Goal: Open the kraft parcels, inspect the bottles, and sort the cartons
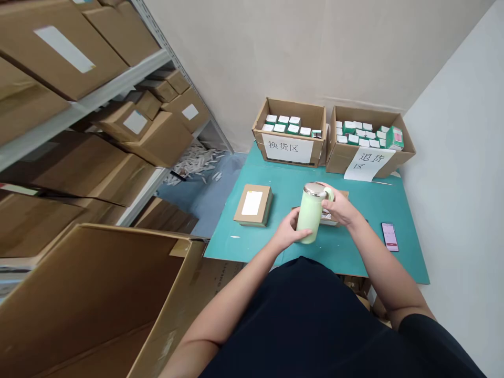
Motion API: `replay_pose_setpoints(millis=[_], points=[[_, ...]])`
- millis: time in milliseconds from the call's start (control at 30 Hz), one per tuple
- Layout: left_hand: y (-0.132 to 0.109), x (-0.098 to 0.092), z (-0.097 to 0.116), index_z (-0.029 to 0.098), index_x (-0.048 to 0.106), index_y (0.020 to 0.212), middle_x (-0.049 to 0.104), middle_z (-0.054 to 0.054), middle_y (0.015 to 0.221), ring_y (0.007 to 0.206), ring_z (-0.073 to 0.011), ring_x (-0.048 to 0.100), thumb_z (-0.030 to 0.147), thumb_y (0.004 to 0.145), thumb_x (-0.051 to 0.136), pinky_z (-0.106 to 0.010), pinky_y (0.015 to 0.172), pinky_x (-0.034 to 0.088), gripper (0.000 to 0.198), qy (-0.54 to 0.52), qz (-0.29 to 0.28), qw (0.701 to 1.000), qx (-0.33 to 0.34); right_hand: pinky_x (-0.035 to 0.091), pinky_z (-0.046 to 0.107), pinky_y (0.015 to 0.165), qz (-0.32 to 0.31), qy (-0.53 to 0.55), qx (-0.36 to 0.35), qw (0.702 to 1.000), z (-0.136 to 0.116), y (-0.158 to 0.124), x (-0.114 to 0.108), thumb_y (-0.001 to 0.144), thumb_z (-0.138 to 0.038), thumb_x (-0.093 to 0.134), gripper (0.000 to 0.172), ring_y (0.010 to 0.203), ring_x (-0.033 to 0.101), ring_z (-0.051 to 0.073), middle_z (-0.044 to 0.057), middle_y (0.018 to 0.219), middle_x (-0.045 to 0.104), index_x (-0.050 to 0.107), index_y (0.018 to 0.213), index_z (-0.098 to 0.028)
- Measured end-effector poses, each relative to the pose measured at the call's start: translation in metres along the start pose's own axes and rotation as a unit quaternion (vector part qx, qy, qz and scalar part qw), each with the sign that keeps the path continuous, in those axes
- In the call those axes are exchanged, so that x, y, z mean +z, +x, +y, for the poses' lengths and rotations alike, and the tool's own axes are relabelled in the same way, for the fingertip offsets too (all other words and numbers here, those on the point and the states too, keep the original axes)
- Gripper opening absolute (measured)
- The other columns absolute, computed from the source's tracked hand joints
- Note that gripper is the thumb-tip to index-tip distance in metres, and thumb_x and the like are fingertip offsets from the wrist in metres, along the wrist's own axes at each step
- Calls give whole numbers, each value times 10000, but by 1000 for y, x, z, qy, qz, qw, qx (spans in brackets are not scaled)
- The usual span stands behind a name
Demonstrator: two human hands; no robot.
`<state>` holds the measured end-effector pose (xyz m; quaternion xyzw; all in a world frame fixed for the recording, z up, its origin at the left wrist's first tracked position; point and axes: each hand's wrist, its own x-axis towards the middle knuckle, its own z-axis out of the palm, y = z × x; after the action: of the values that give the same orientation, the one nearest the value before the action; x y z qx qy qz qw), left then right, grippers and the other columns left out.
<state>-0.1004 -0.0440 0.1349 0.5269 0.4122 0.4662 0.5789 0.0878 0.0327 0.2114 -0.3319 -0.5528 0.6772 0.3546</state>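
Observation:
A pale green mug (310, 216) with a shiny metal lid is held between my two hands, tilted slightly above the table. My left hand (289, 230) is wrapped round its lower left side. At its upper right, my right hand (339, 203) grips the handle and the side near the lid. Behind the mug and my hands lies a cardboard box (343, 195), mostly hidden, with something inside that I cannot make out. To the left, a closed brown box (252, 205) with a white label rests on the table.
On the green tabletop (283, 176) two open cartons, the left (289, 131) and the right (370, 139), hold several white-and-green small boxes. A phone (389, 237) lies at right. A large open carton (98, 304) and loaded shelves (118, 86) stand left.

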Motion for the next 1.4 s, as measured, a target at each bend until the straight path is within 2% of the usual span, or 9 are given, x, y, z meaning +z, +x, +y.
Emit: replay_pose_setpoints(millis=[133, 267, 333, 500, 700, 900, 1067, 1267, 1400], points=[[-7, 3, -3, 174, 602, 1352, 713, -166, 1241, 1151, -363, 667, 625, 636, 860, -455, 943, 537, 885, -159, -100, 979, -79, 554, 439, 937, -27, 71, 35, 997, 6, -1, 7, 576, -554, 926, 727, 1097, 668, 303, 107, 1183, 724, 671, 1167, -217], [-11, 13, -13, 190, 581, 1350, 676, -149, 1313, 1220, -362, 620, 553, 531, 937, -468, 1002, 508, 964, -72, 69, 992, -81, 544, 403, 977, 89, 63, -2, 994, 12, -1, 22, 620, -430, 922, 645, 1148, 641, 278, 64, 1217, 712, 656, 1180, -255], [-14, 13, -13, 187, 581, 1339, 694, -145, 1275, 1177, -347, 646, 552, 551, 928, -466, 986, 518, 935, -74, 82, 990, -85, 552, 402, 972, 95, 82, 5, 992, 11, -2, 25, 651, -447, 897, 613, 1151, 642, 277, 58, 1203, 717, 648, 1179, -260], [-21, 5, -3, 125, 660, 1228, 737, -207, 1146, 1006, -371, 728, 706, 608, 836, -471, 868, 565, 868, -228, -174, 947, -143, 587, 460, 909, -28, 138, 64, 988, 9, -6, 22, 650, -598, 852, 663, 1099, 678, 316, 101, 1109, 742, 641, 1154, -222], [-19, 10, -13, 217, 561, 1367, 691, -132, 1290, 1175, -347, 649, 620, 572, 889, -476, 978, 529, 950, -24, 78, 994, -77, 586, 444, 933, 86, 101, 26, 991, 13, -8, 32, 639, -533, 876, 673, 1086, 681, 290, 70, 1132, 734, 612, 1190, -252], [-26, 5, -9, 133, 641, 1240, 729, -190, 1154, 1060, -375, 703, 769, 630, 776, -469, 892, 555, 892, -157, -104, 976, -113, 593, 478, 893, -8, 115, 52, 992, 11, -10, 33, 644, -677, 829, 719, 1098, 680, 336, 124, 1095, 747, 632, 1163, -219], [-24, 10, -5, 206, 567, 1343, 662, -131, 1326, 1221, -347, 605, 608, 565, 891, -480, 1026, 494, 934, 36, 97, 993, -51, 578, 449, 927, 108, 108, 17, 988, 15, -7, 39, 633, -613, 867, 693, 1081, 680, 303, 86, 1096, 745, 611, 1157, -239], [-32, -2, 2, 121, 636, 1218, 724, -188, 1065, 879, -317, 715, 825, 594, 727, -448, 783, 570, 945, -235, -156, 948, -146, 559, 524, 938, -34, 133, 27, 990, 13, -13, 34, 662, -778, 750, 767, 1183, 641, 348, 120, 1129, 743, 608, 1211, -260], [-33, -1, -3, 160, 583, 1313, 692, -191, 1209, 1005, -335, 696, 781, 606, 761, -466, 868, 555, 957, -160, -85, 976, -120, 568, 498, 926, 11, 126, 26, 992, 17, -12, 41, 648, -670, 824, 716, 1106, 669, 321, 88, 1083, 746, 618, 1202, -266]])
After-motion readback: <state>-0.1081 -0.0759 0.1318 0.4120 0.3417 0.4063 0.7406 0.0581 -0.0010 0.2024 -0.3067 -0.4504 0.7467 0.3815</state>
